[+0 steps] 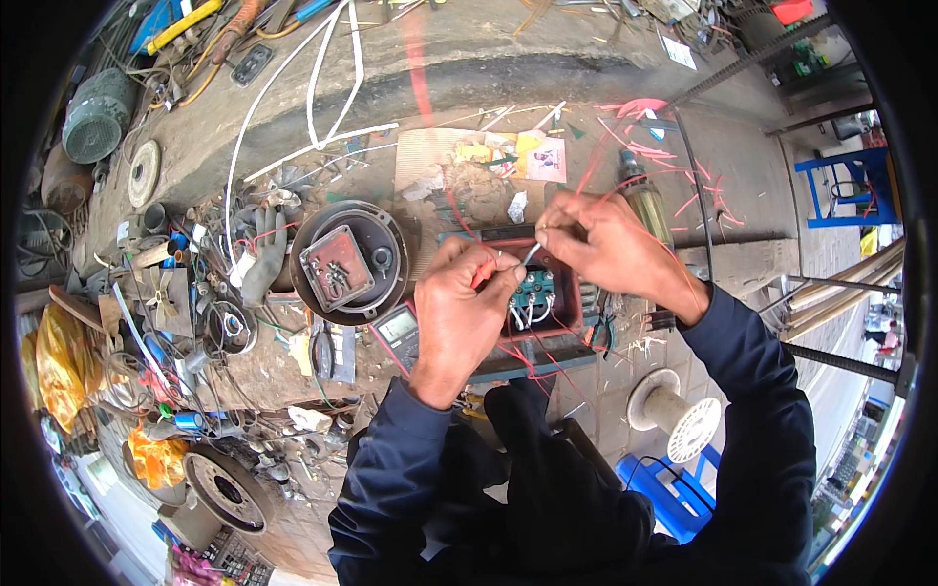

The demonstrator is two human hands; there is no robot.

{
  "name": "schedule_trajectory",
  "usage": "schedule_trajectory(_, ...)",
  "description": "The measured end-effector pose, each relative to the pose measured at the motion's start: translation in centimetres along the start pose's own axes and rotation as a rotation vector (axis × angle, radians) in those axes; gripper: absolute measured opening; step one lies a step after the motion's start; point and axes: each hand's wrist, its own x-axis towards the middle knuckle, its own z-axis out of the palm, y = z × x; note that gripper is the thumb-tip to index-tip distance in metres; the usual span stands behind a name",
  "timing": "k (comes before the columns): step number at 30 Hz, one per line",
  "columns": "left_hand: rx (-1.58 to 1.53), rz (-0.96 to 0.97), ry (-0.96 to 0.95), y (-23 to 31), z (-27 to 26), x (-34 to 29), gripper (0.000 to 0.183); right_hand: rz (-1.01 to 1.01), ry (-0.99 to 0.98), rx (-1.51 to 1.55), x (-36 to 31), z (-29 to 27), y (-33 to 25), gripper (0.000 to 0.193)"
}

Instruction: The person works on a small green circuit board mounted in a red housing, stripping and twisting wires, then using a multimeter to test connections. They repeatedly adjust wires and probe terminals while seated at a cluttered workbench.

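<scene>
Over an open motor terminal box point(570, 311), my two hands meet with closed fingers. My left hand point(459, 308) pinches the end of a wire, and something orange-red shows between its fingers. Opposite it, my right hand point(606, 244) grips a short pale sleeve point(532, 255) on the wire between thumb and fingers. Thin red wires run past both hands. Below them, inside the box, a green terminal block point(532, 290) carries several white-sleeved leads point(528, 314). The exact hold on the wire is partly hidden by my fingers.
Left of the box, a round motor cover point(303, 249) holds a square tray of screws point(337, 272). A multimeter point(399, 330) lies beside my left wrist. Pliers point(605, 337) rest at the box's right. A wire spool point(674, 415) and a blue stool point(674, 493) stand below, right.
</scene>
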Motion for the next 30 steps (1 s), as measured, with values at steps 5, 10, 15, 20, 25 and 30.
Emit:
schedule_trajectory(5, 0.118, 0.192, -0.085, 0.5, 0.5, -0.2, 0.01, 0.054, -0.043, 0.03, 2.3, 0.6, 0.6, 0.019)
schedule_trajectory(10, 0.251, 0.224, -0.214, 0.7, -0.1, 1.0, 0.014, 0.166, -0.055, 0.091, 2.9, 1.2, 1.3, 0.035)
schedule_trajectory(15, 0.217, 0.071, -0.456, 0.8, -1.6, 2.4, 0.014, 0.095, 0.095, 0.039, -1.8, 0.3, 2.6, 0.036)
schedule_trajectory(20, 0.184, 0.024, -0.472, 0.7, -0.8, 3.7, 0.018, 0.247, 0.332, -0.097, -5.4, 1.6, 8.9, 0.036)
schedule_trajectory(25, 0.304, 0.169, -0.434, 0.7, -0.8, 3.8, 0.016, 0.397, 0.207, -0.322, -6.1, 5.6, 14.9, 0.03)
schedule_trajectory(30, 0.395, 0.348, -0.398, 0.7, -0.8, 3.6, 0.018, 0.25, 0.361, -0.503, -7.8, 2.5, 7.7, 0.022)
